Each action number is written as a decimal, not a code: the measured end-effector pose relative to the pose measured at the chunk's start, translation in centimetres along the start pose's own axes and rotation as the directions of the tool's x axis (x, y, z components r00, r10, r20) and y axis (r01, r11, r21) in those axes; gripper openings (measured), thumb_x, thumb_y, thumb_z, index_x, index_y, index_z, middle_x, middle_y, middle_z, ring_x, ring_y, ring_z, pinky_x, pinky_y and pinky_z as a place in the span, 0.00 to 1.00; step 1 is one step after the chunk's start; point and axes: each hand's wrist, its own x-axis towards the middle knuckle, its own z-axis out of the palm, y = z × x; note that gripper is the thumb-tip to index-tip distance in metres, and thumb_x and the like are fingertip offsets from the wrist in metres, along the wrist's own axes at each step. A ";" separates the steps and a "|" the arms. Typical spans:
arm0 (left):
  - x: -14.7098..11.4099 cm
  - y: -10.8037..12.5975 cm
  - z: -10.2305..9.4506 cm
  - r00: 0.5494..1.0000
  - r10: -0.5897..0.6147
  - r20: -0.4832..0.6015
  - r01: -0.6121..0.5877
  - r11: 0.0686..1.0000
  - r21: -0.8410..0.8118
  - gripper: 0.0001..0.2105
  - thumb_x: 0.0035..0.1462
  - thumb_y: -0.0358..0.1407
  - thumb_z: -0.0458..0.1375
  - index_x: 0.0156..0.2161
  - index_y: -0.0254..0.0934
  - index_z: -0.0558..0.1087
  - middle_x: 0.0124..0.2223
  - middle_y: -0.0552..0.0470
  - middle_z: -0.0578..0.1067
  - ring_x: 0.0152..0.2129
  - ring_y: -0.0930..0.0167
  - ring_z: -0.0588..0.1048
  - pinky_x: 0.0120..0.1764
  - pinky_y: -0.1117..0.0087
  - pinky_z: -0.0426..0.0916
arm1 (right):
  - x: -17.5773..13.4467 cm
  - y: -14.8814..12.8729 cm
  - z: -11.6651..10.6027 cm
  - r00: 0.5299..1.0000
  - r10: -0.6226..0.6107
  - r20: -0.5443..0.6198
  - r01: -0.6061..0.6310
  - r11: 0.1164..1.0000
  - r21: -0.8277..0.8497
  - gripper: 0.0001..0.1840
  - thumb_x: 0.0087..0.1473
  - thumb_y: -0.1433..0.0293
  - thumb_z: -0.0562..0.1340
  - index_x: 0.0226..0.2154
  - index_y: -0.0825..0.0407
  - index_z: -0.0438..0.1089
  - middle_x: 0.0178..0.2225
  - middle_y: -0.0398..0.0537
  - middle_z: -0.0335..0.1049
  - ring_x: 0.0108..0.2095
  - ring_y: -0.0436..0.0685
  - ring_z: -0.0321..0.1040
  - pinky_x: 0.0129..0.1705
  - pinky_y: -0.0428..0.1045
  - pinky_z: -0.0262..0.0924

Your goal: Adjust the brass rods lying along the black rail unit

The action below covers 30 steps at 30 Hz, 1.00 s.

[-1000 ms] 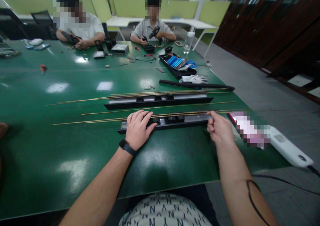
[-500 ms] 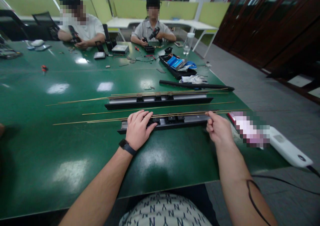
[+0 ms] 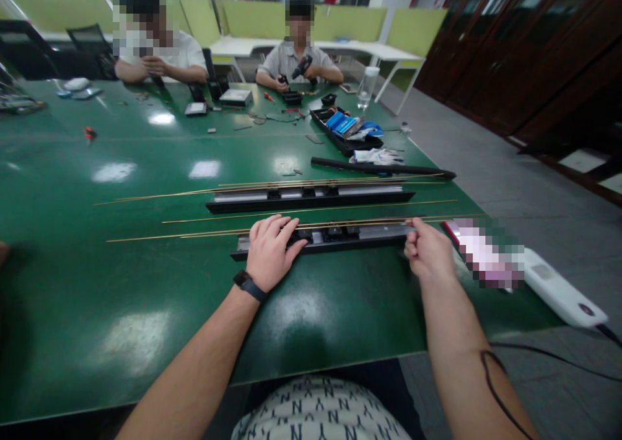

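Observation:
My left hand (image 3: 273, 251) lies over the left part of the nearer black rail (image 3: 374, 242), thumb on the near side and fingers curled over a small black block and the thin rods. Past the other end of this rail, my right hand (image 3: 430, 249) is closed, thumb and forefinger pinching a thin brass-coloured rod (image 3: 374, 222). Several such rods run along the top of the rail, and a long one (image 3: 140, 239) sticks out to the left. Two more black blocks (image 3: 335, 231) sit in the rail's channel; the fingers hide part of it.
Beyond lie a loose rod (image 3: 218, 218), a second black rail (image 3: 311, 201) with rods, a black bar (image 3: 335, 164), gloves (image 3: 379, 156) and a black tray (image 3: 347, 145). A white device (image 3: 558, 288) lies right. Two people (image 3: 162, 61) sit across the table (image 3: 146, 297).
My right hand has shifted slightly right, and a pinched rod has slid right through my left hand's fingers. The person across at left has raised their hands.

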 end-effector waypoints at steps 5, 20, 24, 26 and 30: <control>0.0 0.0 -0.1 1.000 0.000 0.000 0.000 1.000 0.004 0.20 0.67 0.48 0.58 0.59 0.42 0.74 0.57 0.43 0.78 0.59 0.56 0.72 0.61 0.51 0.60 | -0.3 -0.1 0.2 1.000 -0.001 -0.001 0.000 0.999 -0.037 0.11 0.53 0.64 0.71 0.31 0.55 0.75 0.14 0.37 0.61 0.09 0.43 0.48 0.09 0.39 0.39; 0.0 0.0 0.0 1.000 0.002 0.001 -0.002 1.000 -0.006 0.20 0.67 0.47 0.59 0.60 0.42 0.73 0.57 0.43 0.78 0.59 0.56 0.72 0.61 0.51 0.59 | -0.1 0.0 0.0 1.000 -0.007 -0.006 0.007 1.000 -0.007 0.10 0.53 0.65 0.72 0.30 0.54 0.74 0.15 0.36 0.60 0.10 0.42 0.50 0.10 0.38 0.41; 0.0 0.0 0.1 1.000 -0.003 0.001 0.003 1.000 -0.001 0.21 0.67 0.47 0.59 0.60 0.42 0.73 0.57 0.43 0.78 0.59 0.57 0.71 0.61 0.51 0.59 | -0.1 0.0 -0.1 1.000 0.006 -0.001 -0.006 1.000 -0.022 0.10 0.54 0.65 0.72 0.31 0.55 0.74 0.15 0.36 0.61 0.10 0.43 0.50 0.10 0.39 0.41; 0.0 0.0 0.1 1.000 -0.006 0.009 0.006 1.000 -0.004 0.21 0.67 0.47 0.59 0.60 0.42 0.73 0.58 0.43 0.78 0.59 0.56 0.72 0.61 0.51 0.59 | -0.2 0.0 0.0 1.000 0.013 0.004 -0.013 1.000 -0.025 0.10 0.53 0.65 0.72 0.31 0.55 0.74 0.14 0.36 0.61 0.09 0.43 0.49 0.09 0.39 0.40; 0.1 0.0 -0.1 1.000 -0.007 0.015 0.007 1.000 -0.006 0.21 0.67 0.47 0.59 0.60 0.43 0.73 0.57 0.43 0.78 0.59 0.56 0.72 0.61 0.50 0.59 | -0.4 -0.1 0.1 0.999 0.027 0.027 -0.026 0.999 -0.036 0.12 0.52 0.64 0.73 0.30 0.56 0.75 0.13 0.36 0.60 0.09 0.43 0.48 0.09 0.39 0.40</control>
